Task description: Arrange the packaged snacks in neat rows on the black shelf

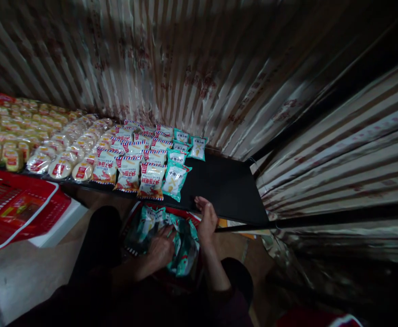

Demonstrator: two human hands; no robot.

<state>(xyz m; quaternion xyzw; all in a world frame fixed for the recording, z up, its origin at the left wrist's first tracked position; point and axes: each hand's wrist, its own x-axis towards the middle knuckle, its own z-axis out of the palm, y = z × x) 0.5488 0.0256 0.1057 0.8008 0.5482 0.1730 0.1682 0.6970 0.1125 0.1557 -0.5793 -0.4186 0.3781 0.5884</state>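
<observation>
Between my knees sits a red bag [201, 218] holding several green-and-white snack packets [182, 268]. Into it reaches my left hand [162, 249], its fingers curled down on one of the packets. My right hand [208, 219] is raised at the bag's right side, by the front edge of a black shelf [231, 188]. Its fingers are loosely bent and apart, with nothing seen in them. On the shelf just beyond, more green snack packets [174, 180] stand in a short column. The fingertips of my left hand are partly hidden among the packets.
Left of the green packets are rows of white, red and blue snack packets [127, 172], then round wrapped cakes [61, 168] and yellow wrapped pastries [13, 156]. A red bag [18, 204] and a white box [61, 225] sit at left. Striped plastic sheeting [185, 68] hangs behind.
</observation>
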